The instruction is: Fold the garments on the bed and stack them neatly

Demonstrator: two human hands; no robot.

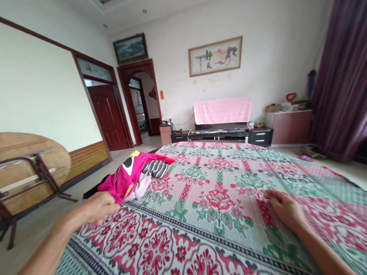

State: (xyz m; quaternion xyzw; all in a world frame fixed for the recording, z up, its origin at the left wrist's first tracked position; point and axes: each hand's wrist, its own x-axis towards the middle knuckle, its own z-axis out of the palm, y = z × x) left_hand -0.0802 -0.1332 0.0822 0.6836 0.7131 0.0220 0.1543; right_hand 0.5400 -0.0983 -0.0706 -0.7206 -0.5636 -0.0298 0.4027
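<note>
My left hand [101, 207] is at the left edge of the bed, its fingers curled inward. It is right beside the lower corner of a magenta garment [134, 168] with a yellow and white print. Whether the fingers grip cloth, I cannot tell. Under and beside that garment lie a black-and-white striped cloth [156, 168] and a pale pink cloth [142, 186]. On the right, my right hand [285, 207] is over the flowered blanket [198, 222], fingers loosely bent and somewhat apart, with nothing visible in them. The blanket lies spread across the bed.
A folding round table [29, 164] leans against the left wall. Beyond the bed stands a low TV cabinet [260, 137], with a pink cloth [222, 110] draped over the television. A pinkish cabinet [292, 127] and a purple curtain [339, 78] are at the right.
</note>
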